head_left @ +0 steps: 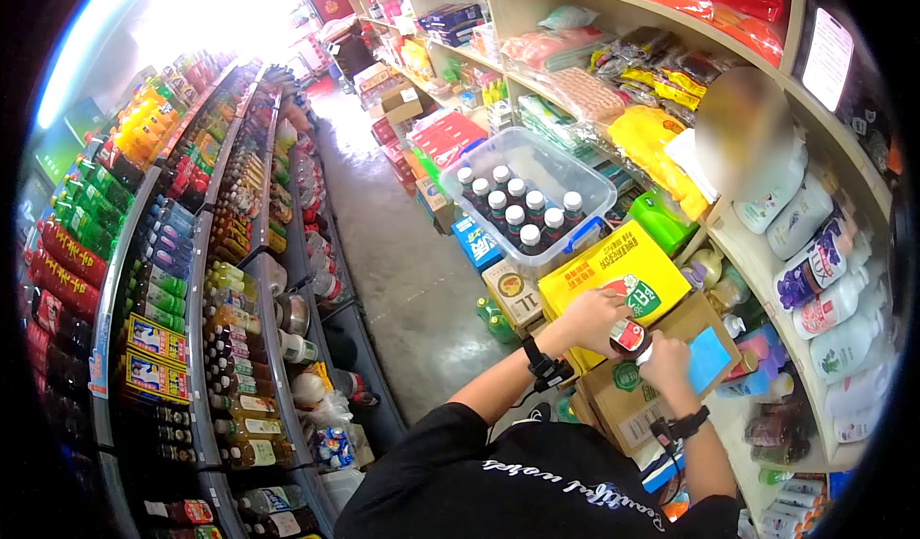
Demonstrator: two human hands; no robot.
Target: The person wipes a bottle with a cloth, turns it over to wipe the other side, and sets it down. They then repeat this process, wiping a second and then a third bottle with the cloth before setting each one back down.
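Note:
My left hand is wrapped round a small dark bottle with a red and white label, held tilted over the boxes. Close beside it, my right hand is closed with a bit of something white at its fingertips, against the end of the bottle; I cannot make out what it is. Below the hands is a brown cardboard box, and just beyond them a yellow box. Farther off, a clear plastic bin holds several dark bottles with white caps, standing upright.
On the left run long shelves of drinks, across a grey floor aisle. At right, curved shelving carries white pump bottles. A green jug stands beside the bin. A 1L carton is below it.

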